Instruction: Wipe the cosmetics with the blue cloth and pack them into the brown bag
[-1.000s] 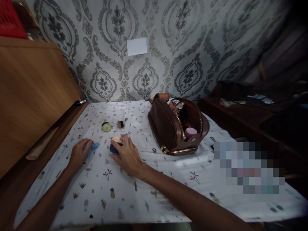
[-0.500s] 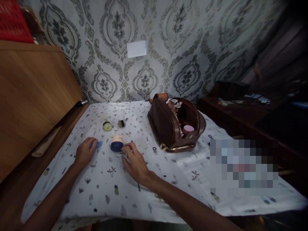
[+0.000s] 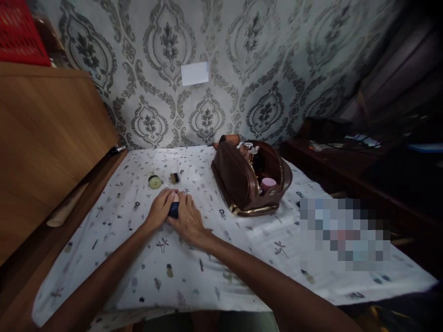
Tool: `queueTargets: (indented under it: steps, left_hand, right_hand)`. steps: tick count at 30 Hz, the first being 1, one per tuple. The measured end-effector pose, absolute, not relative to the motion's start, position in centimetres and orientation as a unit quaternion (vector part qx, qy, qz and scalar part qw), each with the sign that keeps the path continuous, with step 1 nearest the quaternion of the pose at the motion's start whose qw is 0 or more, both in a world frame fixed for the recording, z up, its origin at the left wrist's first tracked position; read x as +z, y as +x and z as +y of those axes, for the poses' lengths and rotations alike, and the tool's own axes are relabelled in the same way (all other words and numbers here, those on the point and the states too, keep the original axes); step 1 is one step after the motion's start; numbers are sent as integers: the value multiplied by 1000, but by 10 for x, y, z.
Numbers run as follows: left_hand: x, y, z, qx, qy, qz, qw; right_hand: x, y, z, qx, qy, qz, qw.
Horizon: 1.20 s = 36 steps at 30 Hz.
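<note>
A small cosmetic jar (image 3: 174,210), dark blue below and pale peach above, stands on the patterned cloth between my hands. My left hand (image 3: 161,207) is closed around its left side. From the right, the fingers of my right hand (image 3: 188,216) wrap the same jar. Most of the jar is hidden by my fingers. The small blue item seen earlier by my left hand is out of sight. Just beyond my hands lie a round, pale green container (image 3: 154,181) and a tiny black-and-gold piece (image 3: 174,177).
An unzipped brown leather toiletry bag (image 3: 230,177) with several bottles and a pink-lidded jar (image 3: 268,184) stands to the right. A wooden cabinet (image 3: 48,138) borders the left side. The patterned wall (image 3: 207,27) rises behind. A blurred-out patch (image 3: 342,235) covers the right of the table.
My left hand has moved right from beside the small blue item onto the jar. My right hand has closed on the jar's other side. The blue item no longer shows.
</note>
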<state>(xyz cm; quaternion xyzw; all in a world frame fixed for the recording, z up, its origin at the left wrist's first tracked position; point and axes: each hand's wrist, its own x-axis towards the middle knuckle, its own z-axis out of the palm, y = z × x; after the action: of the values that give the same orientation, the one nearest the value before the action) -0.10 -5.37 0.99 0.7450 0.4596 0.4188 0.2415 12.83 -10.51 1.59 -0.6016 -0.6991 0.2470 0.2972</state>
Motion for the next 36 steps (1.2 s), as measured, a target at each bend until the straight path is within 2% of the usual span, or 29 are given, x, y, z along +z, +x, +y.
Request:
queueTargets:
  steps: [5,11,14,17,24,27,30,33,36]
  left_hand:
    - [11,-4,-56,441,716,447,305]
    - [20,2,-69,467,776,383,181]
    - [15,10,-74,413,849,310,109]
    - [11,11,-75,395,859,311,99]
    - [12,1,-73,393,779,418,252]
    - [13,-3,-71,385,740,431,344]
    - [14,-3,-72,400,716,428,381]
    - [15,-1,-76,430,706,442,349]
    - [16,2,-81,455,724,445,267]
  right_hand:
    - [0,145,-96,289,-553,-663,413]
    - [-18,170,-86,423,-470,-566,530]
    - [-23,177,-83,468,-404,-582,529]
    - [-25,180,-83,470,-390,-605,511]
    - [-16,180,-97,352,-377,-703,489]
    - [-14,182,-103,311,-365,-749,458]
    - [-16,183,-103,296,-360,-758,456]
    - [-19,183,-100,312,-388,-736,459]
    - [-20,183,-97,365,-420,-704,441]
